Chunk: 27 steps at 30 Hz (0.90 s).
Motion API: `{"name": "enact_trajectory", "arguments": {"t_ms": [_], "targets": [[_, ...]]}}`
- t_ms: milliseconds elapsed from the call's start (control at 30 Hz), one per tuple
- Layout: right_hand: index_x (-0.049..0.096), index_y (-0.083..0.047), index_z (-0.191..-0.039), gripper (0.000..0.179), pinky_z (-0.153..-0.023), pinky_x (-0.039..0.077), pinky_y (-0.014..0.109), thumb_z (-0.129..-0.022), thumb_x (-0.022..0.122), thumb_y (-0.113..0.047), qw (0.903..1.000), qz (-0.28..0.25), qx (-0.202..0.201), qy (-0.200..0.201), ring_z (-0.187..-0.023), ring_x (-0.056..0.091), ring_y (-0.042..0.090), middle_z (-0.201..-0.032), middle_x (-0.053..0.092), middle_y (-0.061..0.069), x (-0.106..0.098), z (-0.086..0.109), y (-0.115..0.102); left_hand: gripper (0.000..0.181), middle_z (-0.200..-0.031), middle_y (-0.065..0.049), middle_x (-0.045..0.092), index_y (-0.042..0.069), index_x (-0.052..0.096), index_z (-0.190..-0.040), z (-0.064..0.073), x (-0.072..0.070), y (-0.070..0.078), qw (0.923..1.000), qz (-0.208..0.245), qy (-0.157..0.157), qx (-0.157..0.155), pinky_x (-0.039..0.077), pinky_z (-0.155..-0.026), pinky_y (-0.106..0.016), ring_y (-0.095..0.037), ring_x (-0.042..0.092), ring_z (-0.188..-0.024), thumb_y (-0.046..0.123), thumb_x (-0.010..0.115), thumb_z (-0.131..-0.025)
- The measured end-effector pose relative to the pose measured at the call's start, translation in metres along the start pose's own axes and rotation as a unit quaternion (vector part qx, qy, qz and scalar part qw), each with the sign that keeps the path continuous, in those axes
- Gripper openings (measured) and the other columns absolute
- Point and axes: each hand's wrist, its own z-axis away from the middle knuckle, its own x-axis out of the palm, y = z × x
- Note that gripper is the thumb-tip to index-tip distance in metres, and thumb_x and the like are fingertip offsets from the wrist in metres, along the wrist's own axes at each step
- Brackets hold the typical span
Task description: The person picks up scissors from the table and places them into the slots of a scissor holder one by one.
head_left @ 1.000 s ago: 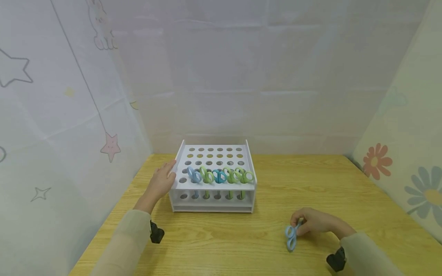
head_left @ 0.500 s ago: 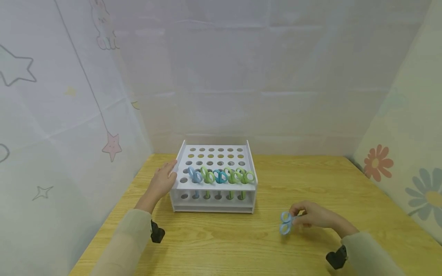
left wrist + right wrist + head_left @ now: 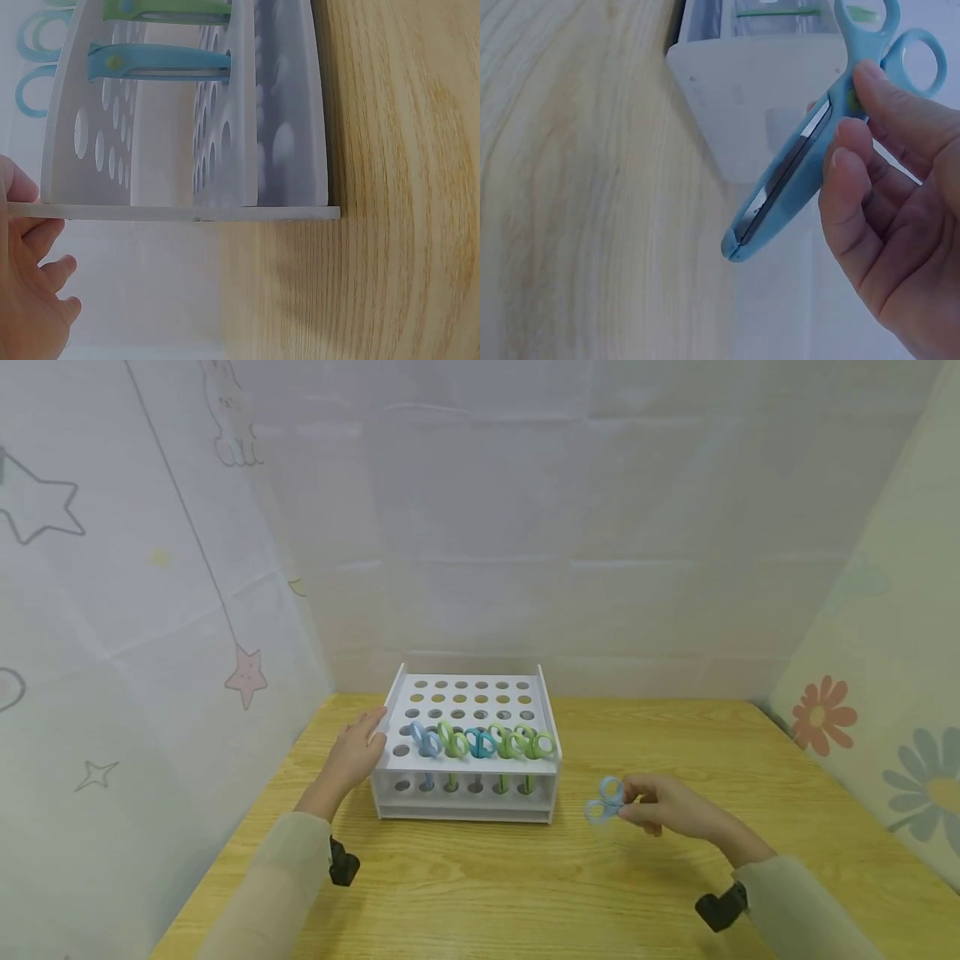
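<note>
Light blue scissors (image 3: 799,196) are pinched by my right hand (image 3: 675,808) near the pivot, between thumb and fingers. Their handle loops point toward the rack in the head view; in the right wrist view the closed blades point down-left. My left hand (image 3: 351,753) grips the left side panel of a white perforated rack (image 3: 465,767), thumb on one face and fingers on the other. Several scissors stand blades down in its front area: a light blue pair (image 3: 429,745), lime green scissors (image 3: 453,743) and a teal pair (image 3: 480,745) among them.
The rack stands on a wood-grain table (image 3: 465,885) with several rows of round holes behind the scissors. A pale cloth backdrop (image 3: 480,543) rises behind the table, and printed cloth hangs at both sides.
My right hand has lifted the light blue scissors up and forward from near the table, and their handles have swung toward the rack. My left hand keeps its place on the rack.
</note>
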Motion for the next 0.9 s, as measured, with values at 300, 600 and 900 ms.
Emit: {"name": "enact_trajectory", "arguments": {"t_ms": [300, 600, 900], "targets": [[0.052, -0.002, -0.093, 0.008, -0.042, 0.048, 0.031, -0.094, 0.052, -0.011, 0.9999, 0.002, 0.007, 0.010, -0.049, 0.049, 0.014, -0.062, 0.054, 0.009, 0.000, -0.020, -0.019, 0.053, -0.147, -0.011, 0.029, 0.007, 0.031, -0.144, 0.000, 0.001, 0.001, 1.0000, 0.003, 0.001, 0.004, 0.004, -0.109, -0.050, -0.033, 0.015, -0.136, 0.020, 0.034, -0.092], [0.054, -0.003, -0.090, 0.008, -0.043, 0.050, 0.032, -0.093, 0.054, -0.010, 0.9994, 0.008, 0.002, 0.034, -0.048, 0.052, 0.017, -0.061, 0.054, 0.008, 0.001, -0.042, -0.033, 0.054, -0.147, -0.011, 0.028, 0.008, 0.030, -0.144, -0.001, 0.000, 0.001, 1.0000, 0.003, 0.000, -0.001, 0.006, -0.109, -0.051, -0.032, 0.014, -0.136, 0.020, 0.034, -0.092], [0.057, 0.002, -0.091, 0.016, -0.049, 0.050, 0.031, -0.091, 0.057, -0.014, 0.9958, -0.010, 0.044, 0.080, -0.053, 0.053, 0.019, -0.068, 0.057, 0.015, 0.000, -0.058, -0.046, 0.054, -0.148, -0.011, 0.026, 0.009, 0.029, -0.145, 0.001, 0.000, 0.001, 0.9999, 0.008, -0.006, -0.009, 0.005, -0.108, -0.053, -0.034, 0.013, -0.136, 0.021, 0.034, -0.092]]}}
